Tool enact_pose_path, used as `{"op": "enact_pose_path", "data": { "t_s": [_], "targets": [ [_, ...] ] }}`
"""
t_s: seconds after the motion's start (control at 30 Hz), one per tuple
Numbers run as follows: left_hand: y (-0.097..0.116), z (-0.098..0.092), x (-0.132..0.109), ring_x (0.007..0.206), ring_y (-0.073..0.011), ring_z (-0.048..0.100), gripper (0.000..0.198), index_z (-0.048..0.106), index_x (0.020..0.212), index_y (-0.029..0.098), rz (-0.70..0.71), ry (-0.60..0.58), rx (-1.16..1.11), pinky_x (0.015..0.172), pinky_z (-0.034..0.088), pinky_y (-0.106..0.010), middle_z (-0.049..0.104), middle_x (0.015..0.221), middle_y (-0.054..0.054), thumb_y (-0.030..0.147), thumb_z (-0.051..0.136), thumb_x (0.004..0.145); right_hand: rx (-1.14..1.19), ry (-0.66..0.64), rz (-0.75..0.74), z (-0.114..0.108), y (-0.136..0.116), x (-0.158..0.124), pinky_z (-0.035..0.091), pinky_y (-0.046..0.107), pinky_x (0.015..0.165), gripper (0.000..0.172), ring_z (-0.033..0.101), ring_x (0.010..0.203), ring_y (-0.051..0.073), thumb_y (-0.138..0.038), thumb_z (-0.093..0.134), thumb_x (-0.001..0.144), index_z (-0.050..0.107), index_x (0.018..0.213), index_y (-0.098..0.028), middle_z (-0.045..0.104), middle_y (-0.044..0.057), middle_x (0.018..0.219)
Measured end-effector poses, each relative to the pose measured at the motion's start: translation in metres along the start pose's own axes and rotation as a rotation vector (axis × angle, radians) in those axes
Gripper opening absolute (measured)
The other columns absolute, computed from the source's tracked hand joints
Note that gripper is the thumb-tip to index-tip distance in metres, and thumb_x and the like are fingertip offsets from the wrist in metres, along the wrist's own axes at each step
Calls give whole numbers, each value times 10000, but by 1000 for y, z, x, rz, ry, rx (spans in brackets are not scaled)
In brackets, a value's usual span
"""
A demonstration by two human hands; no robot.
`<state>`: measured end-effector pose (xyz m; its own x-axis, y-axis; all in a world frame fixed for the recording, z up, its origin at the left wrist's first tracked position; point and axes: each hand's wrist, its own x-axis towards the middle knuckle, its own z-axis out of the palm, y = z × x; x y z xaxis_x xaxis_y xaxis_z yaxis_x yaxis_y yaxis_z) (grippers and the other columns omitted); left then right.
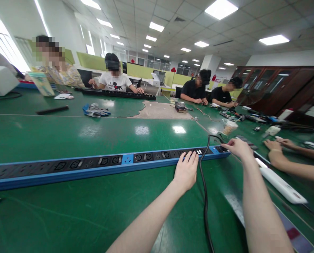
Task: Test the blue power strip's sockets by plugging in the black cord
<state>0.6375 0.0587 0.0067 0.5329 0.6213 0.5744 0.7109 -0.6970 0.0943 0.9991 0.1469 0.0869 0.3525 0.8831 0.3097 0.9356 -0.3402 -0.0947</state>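
Note:
A long blue power strip [90, 168] with black sockets runs across the green table in the head view. My left hand [186, 172] rests on it near its right part, fingers stretched over the sockets and the near edge. At the strip's right end, my right hand [238, 149] pinches the end of a black power cable [204, 189] beside a dark round fitting. The fingertips partly hide that end. From there the cable loops up and crosses the strip, just right of my left hand, then runs down toward me.
Gloves [95, 110], a black bar [52, 110] and a lidded cup [42, 84] lie or stand farther back. Near my right arm are a white power strip [282, 184] and another person's hands [275, 149]. A plastic cup [228, 127] stands beyond. Several people sit across the table.

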Motion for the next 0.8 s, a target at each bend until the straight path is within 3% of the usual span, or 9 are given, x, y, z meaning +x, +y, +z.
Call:
{"op": "enact_pose_path", "data": {
  "t_s": [0.23, 0.43, 0.8],
  "targets": [
    [1, -2, 0, 1507, -258, 333, 677, 353, 1592, 138, 0, -20, 21, 1271, 201, -470, 388, 1640, -112, 284, 481, 944, -33, -88, 65, -6, -14, -1, 498, 396, 718, 541, 693, 860, 324, -746, 643, 736, 765, 907, -248, 752, 134, 904],
    [1, -1, 0, 1515, -264, 327, 701, 333, 1597, 133, 9, -26, 17, 1272, 192, -480, 376, 1645, -122, 296, 498, 935, -35, -17, 76, -2, -17, -4, 511, 414, 713, 552, 703, 864, 347, -747, 624, 750, 774, 897, -237, 753, 165, 917],
    [2, 0, 0, 1523, -261, 313, 706, 324, 1597, 136, 0, -37, 25, 1274, 190, -477, 351, 1659, -113, 292, 507, 933, 32, -38, 65, 7, 0, 4, 491, 378, 675, 512, 702, 747, 307, -706, 617, 776, 751, 807, -213, 738, 128, 723]
  ]
}}
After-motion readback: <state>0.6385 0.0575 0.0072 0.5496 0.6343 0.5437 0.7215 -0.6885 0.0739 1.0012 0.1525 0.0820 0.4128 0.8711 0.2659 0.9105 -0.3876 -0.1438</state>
